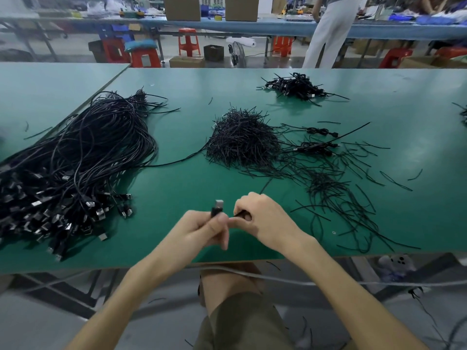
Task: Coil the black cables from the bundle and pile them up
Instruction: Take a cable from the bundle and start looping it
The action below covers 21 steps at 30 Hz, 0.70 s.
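Observation:
A big bundle of long black USB cables (75, 160) sprawls over the left of the green table (177, 198), with its plugs toward the near edge. My left hand (204, 231) grips one black cable just below its silver USB plug (218, 205), which points up. Right beside it, my right hand (262, 221) is curled round the black cable (241, 213), fingers closed. A pile of coiled cables (295, 87) lies at the far right. Two more coiled cables (318, 140) rest mid-right.
A heap of short black twist ties (242, 140) sits mid-table, with loose ties (341, 188) scattered to its right. A grey cord (278, 277) runs under the near edge. A person in white trousers (331, 34) stands at a far bench with red stools and boxes.

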### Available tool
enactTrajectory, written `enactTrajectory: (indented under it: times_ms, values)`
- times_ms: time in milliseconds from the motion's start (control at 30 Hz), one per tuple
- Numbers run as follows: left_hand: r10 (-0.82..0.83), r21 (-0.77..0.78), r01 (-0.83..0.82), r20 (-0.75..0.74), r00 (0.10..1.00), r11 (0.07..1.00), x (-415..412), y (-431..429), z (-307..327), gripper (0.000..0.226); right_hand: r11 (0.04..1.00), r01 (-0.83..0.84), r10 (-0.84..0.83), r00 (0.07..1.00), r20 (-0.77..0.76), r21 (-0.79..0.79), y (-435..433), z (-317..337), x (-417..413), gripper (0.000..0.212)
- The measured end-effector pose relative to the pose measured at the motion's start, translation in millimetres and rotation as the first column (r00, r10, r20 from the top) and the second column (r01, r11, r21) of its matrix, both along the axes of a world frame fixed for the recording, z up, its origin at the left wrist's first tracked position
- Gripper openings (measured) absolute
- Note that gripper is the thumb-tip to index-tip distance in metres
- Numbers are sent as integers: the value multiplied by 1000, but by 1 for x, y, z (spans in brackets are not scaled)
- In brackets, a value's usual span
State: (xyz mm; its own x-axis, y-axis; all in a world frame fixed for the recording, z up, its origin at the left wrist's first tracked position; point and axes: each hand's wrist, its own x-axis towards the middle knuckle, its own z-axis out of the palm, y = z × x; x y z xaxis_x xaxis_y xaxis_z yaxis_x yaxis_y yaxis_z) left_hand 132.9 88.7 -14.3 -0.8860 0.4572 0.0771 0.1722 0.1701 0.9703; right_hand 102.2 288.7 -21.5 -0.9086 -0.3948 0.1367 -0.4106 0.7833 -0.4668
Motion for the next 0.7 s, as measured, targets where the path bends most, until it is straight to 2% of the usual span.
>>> enactTrajectory:
  times_ms: [33, 100, 167, 200, 300, 433, 533, 600, 633, 700]
  values:
    - [-12, -141, 2, -73, 997, 990, -1, 1, -2, 46, 1000, 4, -3, 999, -39, 26, -1, 2, 0, 47]
    - [-50, -419, -53, -232, 972, 906, -5, 3, -7, 42, 1000, 20, -20, 994, -105, 6, -4, 7, 3, 30]
    - [-91, -554, -99, -306, 948, 827, -7, 3, -10, 40, 999, 39, -39, 993, -108, -5, -8, 9, 6, 29]
    - [-90, -562, -103, -305, 948, 820, -7, 3, -10, 41, 999, 44, -43, 995, -86, 5, -9, 10, 7, 29]
    - [-33, -472, -89, -243, 969, 877, -5, 3, -11, 48, 999, 51, -51, 999, 10, 2, -7, 7, 9, 23]
    - [16, -220, -37, -96, 995, 975, -5, 3, -6, 52, 995, 67, -61, 995, 73, -77, -4, 3, 11, 17]
    - [25, -97, -26, -17, 1000, 995, -3, 5, -5, 51, 984, 86, -79, 996, 51, -158, -5, 5, 14, 14]
    - [12, -145, -12, -5, 1000, 989, -3, 6, -5, 50, 983, 101, -96, 995, 37, -155, -7, 8, 17, 16]
    - [0, -230, -9, -40, 999, 973, -4, 6, -5, 49, 984, 117, -114, 993, 30, -137, -9, 10, 17, 18]
    - [-34, -463, -68, -210, 977, 884, -7, 5, -6, 43, 974, 179, -173, 984, 50, -139, -12, 16, 17, 27]
